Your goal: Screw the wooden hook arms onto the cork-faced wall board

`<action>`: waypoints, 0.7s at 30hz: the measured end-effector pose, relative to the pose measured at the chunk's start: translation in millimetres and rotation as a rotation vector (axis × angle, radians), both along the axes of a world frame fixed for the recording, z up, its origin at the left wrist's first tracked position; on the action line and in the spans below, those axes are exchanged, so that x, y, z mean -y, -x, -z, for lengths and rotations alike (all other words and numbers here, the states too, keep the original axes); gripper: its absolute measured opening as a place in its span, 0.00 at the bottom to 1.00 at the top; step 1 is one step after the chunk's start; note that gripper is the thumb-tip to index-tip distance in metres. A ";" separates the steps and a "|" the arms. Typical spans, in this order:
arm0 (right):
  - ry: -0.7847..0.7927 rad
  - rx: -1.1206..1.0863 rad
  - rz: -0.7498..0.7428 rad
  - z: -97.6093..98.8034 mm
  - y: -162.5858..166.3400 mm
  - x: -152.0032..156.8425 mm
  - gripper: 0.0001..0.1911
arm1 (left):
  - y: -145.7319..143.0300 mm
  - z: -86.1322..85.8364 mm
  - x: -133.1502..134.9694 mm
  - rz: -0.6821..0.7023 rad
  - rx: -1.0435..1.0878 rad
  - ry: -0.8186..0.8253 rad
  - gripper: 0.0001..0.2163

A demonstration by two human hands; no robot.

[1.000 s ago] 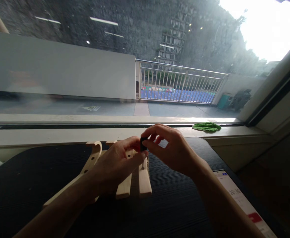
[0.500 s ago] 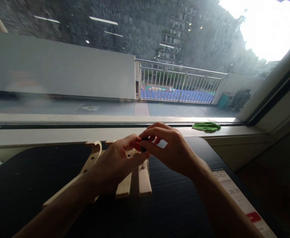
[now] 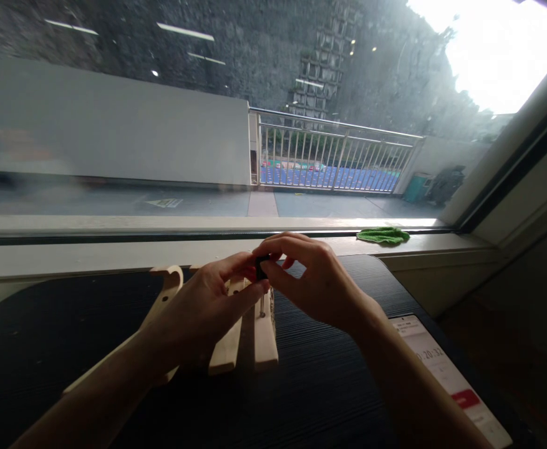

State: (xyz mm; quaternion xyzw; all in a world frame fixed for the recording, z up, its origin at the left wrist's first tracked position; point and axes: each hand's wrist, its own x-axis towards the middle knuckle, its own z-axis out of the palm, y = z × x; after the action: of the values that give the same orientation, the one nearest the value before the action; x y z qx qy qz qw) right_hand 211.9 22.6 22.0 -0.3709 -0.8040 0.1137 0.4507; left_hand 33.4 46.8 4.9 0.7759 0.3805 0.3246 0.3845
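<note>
Both hands meet at the dark handle of a small screwdriver (image 3: 262,267) above the wooden pieces. Its thin metal shaft points down to the face of a pale wooden slat (image 3: 266,349); the exact contact at its tip is too small to make out. My right hand (image 3: 317,277) pinches the handle between thumb and fingers. From the other side, my left hand (image 3: 208,299) is closed around it, its fingertips partly hidden. Beneath the left hand lie a second slat (image 3: 226,355) and a curved wooden piece (image 3: 165,296) with a hooked end and dark holes.
The pieces rest on a black wood-grain table (image 3: 320,386). A phone (image 3: 446,368) showing a running timer lies at the right, beside my right forearm. Behind the table runs a white window sill (image 3: 90,255) with a green cloth (image 3: 383,235) on it.
The whole view has shifted slightly, so everything sits a little further left. Both hands keep their hold on the screwdriver, and more of its shaft shows now.
</note>
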 end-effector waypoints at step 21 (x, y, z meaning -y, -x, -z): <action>-0.008 0.007 0.069 -0.1 3.2 0.5 0.07 | -2.5 -14.5 4.7 -0.051 -0.056 0.075 0.13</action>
State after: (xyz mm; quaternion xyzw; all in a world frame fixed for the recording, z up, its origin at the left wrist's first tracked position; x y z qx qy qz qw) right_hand 208.7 22.0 22.0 -0.3969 -0.7927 0.0936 0.4532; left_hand 35.9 42.1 19.4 0.7597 0.4227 0.2981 0.3941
